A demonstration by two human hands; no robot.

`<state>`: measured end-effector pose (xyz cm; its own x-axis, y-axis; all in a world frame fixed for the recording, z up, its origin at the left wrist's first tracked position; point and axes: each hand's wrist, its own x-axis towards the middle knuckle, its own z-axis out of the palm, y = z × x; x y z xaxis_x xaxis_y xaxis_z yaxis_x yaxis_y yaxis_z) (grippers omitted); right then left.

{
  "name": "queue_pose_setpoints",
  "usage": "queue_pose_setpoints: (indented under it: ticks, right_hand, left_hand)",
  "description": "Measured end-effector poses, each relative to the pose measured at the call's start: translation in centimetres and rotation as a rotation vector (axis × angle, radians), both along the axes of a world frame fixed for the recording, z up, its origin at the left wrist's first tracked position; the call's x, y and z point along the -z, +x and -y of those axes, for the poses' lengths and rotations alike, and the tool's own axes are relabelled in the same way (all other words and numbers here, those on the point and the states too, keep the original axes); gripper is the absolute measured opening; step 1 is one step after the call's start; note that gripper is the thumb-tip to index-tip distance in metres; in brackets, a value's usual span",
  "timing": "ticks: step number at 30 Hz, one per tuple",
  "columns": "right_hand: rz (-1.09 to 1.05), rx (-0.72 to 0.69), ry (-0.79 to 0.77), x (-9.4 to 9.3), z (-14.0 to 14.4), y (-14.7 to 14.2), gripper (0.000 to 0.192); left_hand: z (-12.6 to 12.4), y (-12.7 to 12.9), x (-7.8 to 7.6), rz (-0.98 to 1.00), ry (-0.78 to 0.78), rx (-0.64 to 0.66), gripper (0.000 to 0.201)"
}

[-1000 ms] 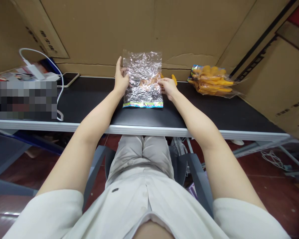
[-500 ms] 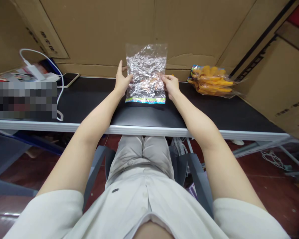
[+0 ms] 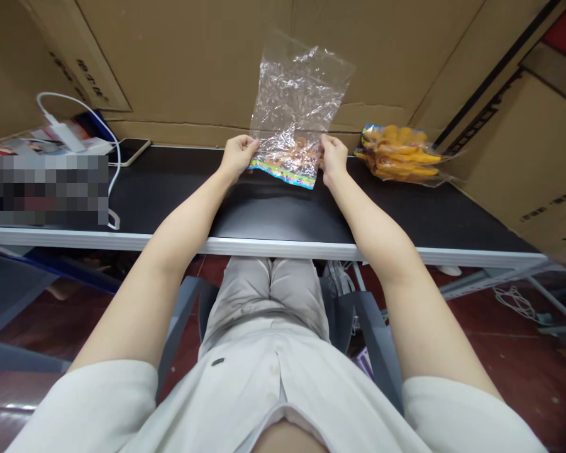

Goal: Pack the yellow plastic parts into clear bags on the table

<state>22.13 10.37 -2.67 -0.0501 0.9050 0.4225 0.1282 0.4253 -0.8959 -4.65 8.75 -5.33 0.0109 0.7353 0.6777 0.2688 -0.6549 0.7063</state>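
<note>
A clear plastic bag (image 3: 299, 94) hangs tilted above the table, between my two hands. Its lower edge carries a colourful printed strip, and small orange-brown pieces show through or behind the film near that edge; I cannot make out their kind. My left hand (image 3: 239, 156) is closed, pinching the bag's left side between thumb and fingers. On the other side, my right hand (image 3: 333, 157) is closed too, gripping the lower right side of the bag.
Yellow-orange items in clear packaging (image 3: 403, 153) lie at the right of the black table (image 3: 283, 217). To the left are a phone (image 3: 129, 151), a white charger (image 3: 68, 135) with its cable and a blurred-out patch. Cardboard panels (image 3: 193, 56) stand behind and at the right.
The bag has risen and tilted, its top leaning to the right. My left hand, formerly with fingers spread beside it, has closed on its edge. My right hand has shifted slightly right.
</note>
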Motion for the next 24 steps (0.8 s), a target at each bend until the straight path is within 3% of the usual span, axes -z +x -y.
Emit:
queue_pose_setpoints:
  ticks: [3, 8, 14, 19, 24]
  right_hand:
    - [-0.082, 0.034, -0.164, -0.5, 1.6, -0.9, 0.058]
    - [-0.048, -0.127, -0.27, -0.1, 2.4, -1.7, 0.049]
    - [-0.095, -0.151, -0.265, 0.1, 2.8, -1.9, 0.027]
    - [-0.059, -0.205, -0.254, -0.2, 3.3, -1.6, 0.025]
    - [-0.068, -0.226, -0.235, -0.4, 4.2, -1.7, 0.026]
  left_hand:
    - [1.4, 0.2, -0.9, -0.003, 0.037, 0.001, 0.072]
    - [2.9, 0.2, -1.8, -0.008, 0.049, -0.027, 0.073]
    - [1.8, -0.2, -1.1, 0.014, 0.037, -0.054, 0.081]
    - [1.5, -0.4, -0.9, 0.02, 0.034, -0.039, 0.078]
    - [-0.8, -1.3, 0.2, 0.018, 0.031, -0.07, 0.076]
